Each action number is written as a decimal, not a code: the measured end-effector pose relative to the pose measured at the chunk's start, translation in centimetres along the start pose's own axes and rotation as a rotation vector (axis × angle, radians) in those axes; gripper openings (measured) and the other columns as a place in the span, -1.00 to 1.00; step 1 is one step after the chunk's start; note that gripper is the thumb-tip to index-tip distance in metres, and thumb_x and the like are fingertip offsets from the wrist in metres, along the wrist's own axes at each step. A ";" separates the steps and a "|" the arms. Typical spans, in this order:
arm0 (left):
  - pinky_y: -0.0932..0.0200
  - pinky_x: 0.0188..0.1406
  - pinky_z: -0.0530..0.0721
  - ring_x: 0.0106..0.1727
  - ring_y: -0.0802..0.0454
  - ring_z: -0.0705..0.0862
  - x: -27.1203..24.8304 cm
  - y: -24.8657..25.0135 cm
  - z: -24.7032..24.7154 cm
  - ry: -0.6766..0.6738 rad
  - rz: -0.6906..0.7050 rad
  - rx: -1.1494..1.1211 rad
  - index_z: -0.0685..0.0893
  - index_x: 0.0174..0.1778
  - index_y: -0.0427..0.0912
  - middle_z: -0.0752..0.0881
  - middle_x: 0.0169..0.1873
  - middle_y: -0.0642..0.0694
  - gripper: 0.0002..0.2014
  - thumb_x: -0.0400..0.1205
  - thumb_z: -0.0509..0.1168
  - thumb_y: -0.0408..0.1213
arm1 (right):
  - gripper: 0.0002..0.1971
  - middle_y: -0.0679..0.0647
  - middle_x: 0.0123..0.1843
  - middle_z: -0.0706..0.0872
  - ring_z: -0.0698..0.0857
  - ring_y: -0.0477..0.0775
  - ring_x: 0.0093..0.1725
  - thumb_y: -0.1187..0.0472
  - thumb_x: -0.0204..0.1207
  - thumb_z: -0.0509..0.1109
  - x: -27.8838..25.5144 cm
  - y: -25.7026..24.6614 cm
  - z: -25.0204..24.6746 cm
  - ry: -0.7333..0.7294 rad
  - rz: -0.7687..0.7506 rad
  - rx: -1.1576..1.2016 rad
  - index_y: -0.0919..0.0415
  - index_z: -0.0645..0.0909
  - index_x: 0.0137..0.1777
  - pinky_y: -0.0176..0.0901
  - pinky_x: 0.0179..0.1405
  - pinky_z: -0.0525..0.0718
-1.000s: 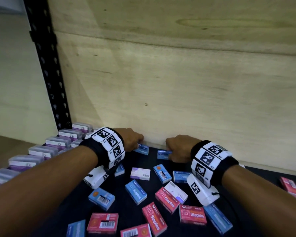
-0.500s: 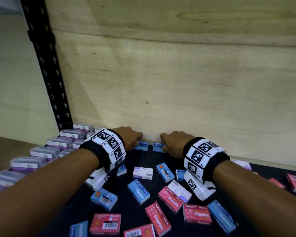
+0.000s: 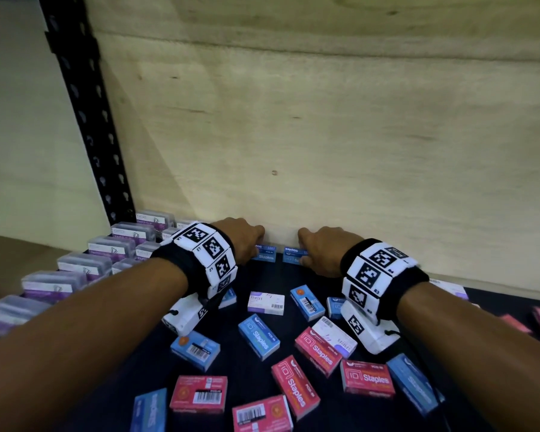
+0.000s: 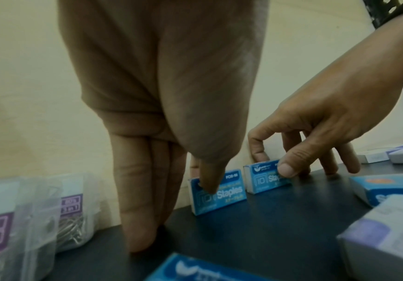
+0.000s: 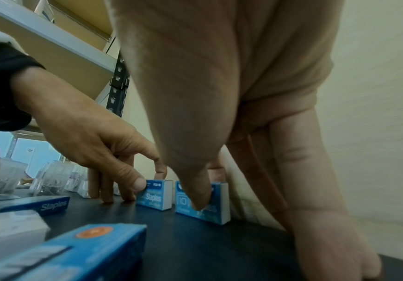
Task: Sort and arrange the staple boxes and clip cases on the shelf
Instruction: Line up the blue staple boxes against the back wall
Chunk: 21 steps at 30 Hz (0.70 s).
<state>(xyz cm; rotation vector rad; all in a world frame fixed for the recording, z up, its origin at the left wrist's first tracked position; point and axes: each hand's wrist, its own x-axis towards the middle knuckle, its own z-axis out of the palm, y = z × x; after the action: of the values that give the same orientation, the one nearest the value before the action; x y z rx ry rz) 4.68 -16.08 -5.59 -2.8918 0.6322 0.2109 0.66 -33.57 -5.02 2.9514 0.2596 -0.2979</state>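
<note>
Loose red and blue staple boxes (image 3: 296, 387) scattered near shelf (image 3: 240, 366) front edge. At back edge, left hand (image 3: 243, 241) pinches left blue box (image 3: 264, 254), right hand (image 3: 323, 249) pinches right blue box (image 3: 293, 255); both on edge, long axes along the back wall (image 3: 325, 151), small gap between.

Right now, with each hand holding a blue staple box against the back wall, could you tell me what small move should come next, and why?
Probably slide the two together. The left hand pinches one blue cardboard staple box and the right hand pinches the other blue staple box, both upright on edge by the plywood back wall, with a narrow gap between them. Closing it would start a tidy row.
</note>
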 end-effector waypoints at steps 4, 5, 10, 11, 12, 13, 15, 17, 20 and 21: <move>0.09 -0.10 0.50 0.09 -0.21 0.64 0.1 0.0 -0.2 -0.011 0.009 -0.009 0.46 0.41 -0.06 0.64 0.13 -0.25 -0.67 0.72 0.21 -0.14 | -0.63 0.23 0.19 0.62 0.50 0.15 -0.07 0.04 0.74 0.23 0.0 0.1 0.0 -0.009 0.004 -0.007 0.21 0.35 0.44 -0.04 -0.12 0.50; 0.09 -0.10 0.50 0.09 -0.20 0.64 0.1 0.0 -0.3 -0.011 0.009 -0.012 0.46 0.42 -0.05 0.64 0.13 -0.25 -0.66 0.72 0.20 -0.16 | -0.63 0.24 0.20 0.62 0.51 0.15 -0.06 0.04 0.75 0.22 0.1 0.2 -0.1 -0.014 0.001 -0.009 0.21 0.35 0.44 -0.04 -0.11 0.50; 0.09 -0.12 0.49 0.10 -0.21 0.64 0.1 0.1 -0.2 -0.005 0.007 0.010 0.45 0.43 -0.06 0.64 0.14 -0.25 -0.66 0.72 0.19 -0.19 | -0.65 0.24 0.20 0.62 0.55 0.19 -0.03 0.02 0.74 0.22 0.3 0.5 -0.2 -0.022 -0.009 -0.018 0.21 0.39 0.40 -0.06 -0.11 0.49; 0.08 -0.12 0.50 0.10 -0.21 0.64 0.1 0.1 -0.2 -0.004 0.008 0.016 0.45 0.43 -0.06 0.64 0.14 -0.25 -0.66 0.72 0.19 -0.18 | -0.65 0.24 0.19 0.62 0.53 0.18 -0.05 0.01 0.74 0.22 0.3 0.5 -0.2 -0.021 -0.008 -0.017 0.21 0.39 0.39 -0.05 -0.11 0.49; 0.08 -0.11 0.50 0.11 -0.22 0.64 0.2 0.1 -0.3 -0.005 0.009 0.018 0.46 0.42 -0.06 0.63 0.14 -0.25 -0.66 0.72 0.20 -0.18 | -0.64 0.24 0.19 0.62 0.52 0.17 -0.07 0.00 0.73 0.23 0.3 0.6 -0.2 -0.020 -0.008 -0.019 0.21 0.39 0.38 -0.05 -0.11 0.49; 0.08 -0.11 0.51 0.10 -0.22 0.64 0.2 0.1 -0.3 -0.008 0.011 0.016 0.46 0.42 -0.07 0.63 0.14 -0.25 -0.66 0.72 0.21 -0.17 | -0.64 0.23 0.19 0.62 0.52 0.16 -0.07 -0.01 0.73 0.23 0.2 0.6 -0.1 -0.020 -0.009 -0.024 0.21 0.39 0.38 -0.05 -0.11 0.50; 0.08 -0.13 0.50 0.05 -0.19 0.64 0.2 0.0 -0.4 -0.016 0.015 0.015 0.45 0.40 -0.09 0.63 0.09 -0.22 -0.65 0.71 0.25 -0.12 | -0.61 0.22 0.16 0.62 0.52 0.15 -0.08 -0.04 0.71 0.26 0.3 0.7 0.0 -0.017 -0.009 -0.037 0.21 0.39 0.38 -0.04 -0.12 0.52; 0.09 -0.15 0.50 -0.07 -0.13 0.59 0.2 -0.1 -0.3 -0.017 0.017 0.029 0.44 0.38 -0.13 0.61 0.02 -0.18 -0.57 0.66 0.31 -0.03 | -0.57 0.17 0.06 0.60 0.53 0.14 -0.08 -0.08 0.68 0.29 0.3 0.7 0.0 -0.016 -0.007 -0.034 0.19 0.40 0.38 -0.04 -0.12 0.54; 0.10 -0.13 0.50 -0.03 -0.09 0.57 0.0 -0.2 -0.4 -0.034 -0.001 0.033 0.41 0.37 -0.16 0.60 0.10 -0.16 -0.48 0.62 0.36 0.04 | -0.54 0.05 -0.13 0.49 0.56 0.10 -0.13 -0.13 0.64 0.34 0.3 0.7 -0.1 -0.025 0.008 0.001 0.16 0.37 0.35 -0.05 -0.17 0.55; 0.10 -0.12 0.50 0.00 -0.10 0.58 -0.1 -0.3 -0.4 -0.038 -0.007 0.028 0.40 0.38 -0.17 0.59 0.09 -0.15 -0.47 0.61 0.37 0.04 | -0.53 0.03 -0.16 0.49 0.56 0.07 -0.20 -0.14 0.62 0.35 0.2 0.8 -0.1 -0.025 0.016 0.024 0.15 0.35 0.32 -0.08 -0.23 0.55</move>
<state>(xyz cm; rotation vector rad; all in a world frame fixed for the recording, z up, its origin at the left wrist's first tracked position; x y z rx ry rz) 4.78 -15.88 -5.11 -2.8560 0.6133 0.2534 0.98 -34.34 -4.84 2.9698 0.2301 -0.3373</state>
